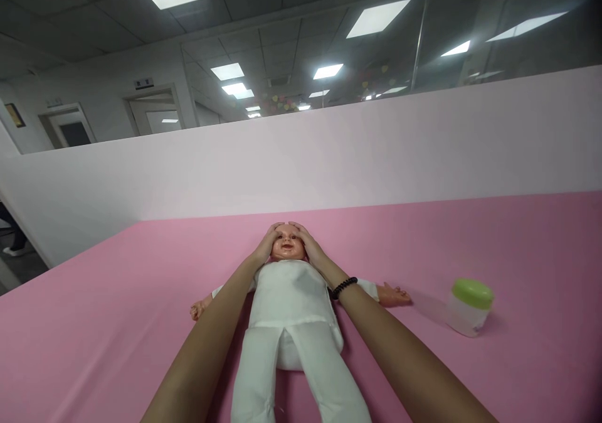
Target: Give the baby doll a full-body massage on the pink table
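A baby doll with white cloth body and legs lies on its back, head away from me. My left hand rests along the left side of the doll's head, fingers stretched out toward the crown. On the opposite side, my right hand lies against the head in the same way, a black coiled band around that wrist. Both hands touch the brow near the eyes; the fingertips are partly hidden behind the head. The doll's arms stretch out sideways under my forearms.
A pink padded surface carries the doll. To the right stands a translucent jar with a green lid. A low white wall runs along the back, with glass above it. A person's foot shows at far left.
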`<state>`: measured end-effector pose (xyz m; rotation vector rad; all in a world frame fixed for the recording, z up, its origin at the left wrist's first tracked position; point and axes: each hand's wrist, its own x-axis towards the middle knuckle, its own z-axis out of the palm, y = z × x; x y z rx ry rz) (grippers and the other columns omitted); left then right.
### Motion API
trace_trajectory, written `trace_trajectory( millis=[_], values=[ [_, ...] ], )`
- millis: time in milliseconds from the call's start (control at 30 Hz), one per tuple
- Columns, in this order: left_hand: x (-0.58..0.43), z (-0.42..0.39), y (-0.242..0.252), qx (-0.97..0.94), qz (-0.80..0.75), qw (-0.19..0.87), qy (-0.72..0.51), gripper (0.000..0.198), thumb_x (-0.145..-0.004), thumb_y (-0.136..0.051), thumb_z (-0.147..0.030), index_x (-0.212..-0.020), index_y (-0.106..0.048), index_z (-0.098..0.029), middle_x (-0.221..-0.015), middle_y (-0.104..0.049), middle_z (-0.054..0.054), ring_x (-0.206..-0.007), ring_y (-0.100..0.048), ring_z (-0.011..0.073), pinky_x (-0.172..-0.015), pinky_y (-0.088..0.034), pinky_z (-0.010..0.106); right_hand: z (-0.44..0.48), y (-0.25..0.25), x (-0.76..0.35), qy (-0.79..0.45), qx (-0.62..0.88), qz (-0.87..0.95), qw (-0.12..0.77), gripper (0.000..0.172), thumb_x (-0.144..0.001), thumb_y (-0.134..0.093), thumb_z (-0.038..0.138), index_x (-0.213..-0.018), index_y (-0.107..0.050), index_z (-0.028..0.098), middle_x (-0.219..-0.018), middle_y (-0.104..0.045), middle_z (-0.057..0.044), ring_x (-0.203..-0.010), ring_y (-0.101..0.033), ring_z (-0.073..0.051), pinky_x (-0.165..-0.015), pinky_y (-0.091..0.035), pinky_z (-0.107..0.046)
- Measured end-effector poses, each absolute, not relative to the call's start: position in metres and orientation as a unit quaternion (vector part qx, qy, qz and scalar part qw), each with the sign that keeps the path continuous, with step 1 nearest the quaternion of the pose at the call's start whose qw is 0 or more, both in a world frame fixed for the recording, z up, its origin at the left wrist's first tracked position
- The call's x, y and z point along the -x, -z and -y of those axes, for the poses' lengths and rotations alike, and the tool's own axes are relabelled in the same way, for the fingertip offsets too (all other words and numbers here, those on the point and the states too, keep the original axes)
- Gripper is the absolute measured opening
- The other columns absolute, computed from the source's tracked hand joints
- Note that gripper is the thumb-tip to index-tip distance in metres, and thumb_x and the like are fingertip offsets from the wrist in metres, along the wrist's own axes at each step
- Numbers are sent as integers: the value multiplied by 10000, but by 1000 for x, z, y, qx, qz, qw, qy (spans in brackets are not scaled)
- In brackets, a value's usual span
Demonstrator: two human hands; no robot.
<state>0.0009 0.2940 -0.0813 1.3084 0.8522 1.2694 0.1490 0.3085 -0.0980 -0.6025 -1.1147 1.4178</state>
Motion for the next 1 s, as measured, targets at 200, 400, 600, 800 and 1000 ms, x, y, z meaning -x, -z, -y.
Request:
trace_trajectory(
  millis=[200, 400, 600, 800, 1000],
  values=[
    [-1, -292, 80, -557, -356, 530, -530, 458, -844, -651, -345, -1269, -526, -228, -1218, -639, 92, -1117, -636, 234, -1003, -489, 362, -309, 102, -149, -601, 254, 501, 569, 539, -733, -732, 425, -1238, -597, 296, -1354, -593, -9, -1244, -571, -221, -1076, -469, -355],
    [-3, -292, 80, -560, -365, 517, -534, 407, -848, -577, -279, -1246, -536, -203, -1196, -637, 102, -1128, -633, 243, -993, -500, 362, -308, 100, -148, -613, 260, 479, 572, 517, -730, -725, 394, -1222, -620, 276, -1371, -592, -19, -1274, -560, -227, -1110, -452, -354],
    [18, -286, 78, -587, -371, 550, -464, 728, -850, -706, -462, -1482, -389, -290, -1410, -550, 138, -1249, -593, 296, -1049, -481, 432, -299, 98, -164, -650, 231, 516, 508, 881, -728, -821, 392, -1511, -417, 382, -1478, -501, -40, -1291, -565, -245, -1097, -478, -423],
    [41, -280, 76, -671, -344, 535, -381, 1132, -664, -899, -269, -1576, -238, -378, -1621, -286, 138, -1420, -429, 345, -1123, -425, 488, -293, 93, -182, -646, 254, 575, 434, 1284, -558, -932, 202, -1586, -196, 422, -1594, -330, -71, -1393, -467, -284, -1123, -446, -487],
    [40, -280, 79, -693, -356, 506, -371, 1165, -687, -885, -260, -1593, -165, -392, -1637, -243, 137, -1460, -369, 345, -1136, -410, 500, -295, 95, -183, -626, 267, 596, 425, 1319, -566, -925, 178, -1591, -132, 425, -1635, -243, -71, -1411, -447, -266, -1144, -418, -468]
  ],
)
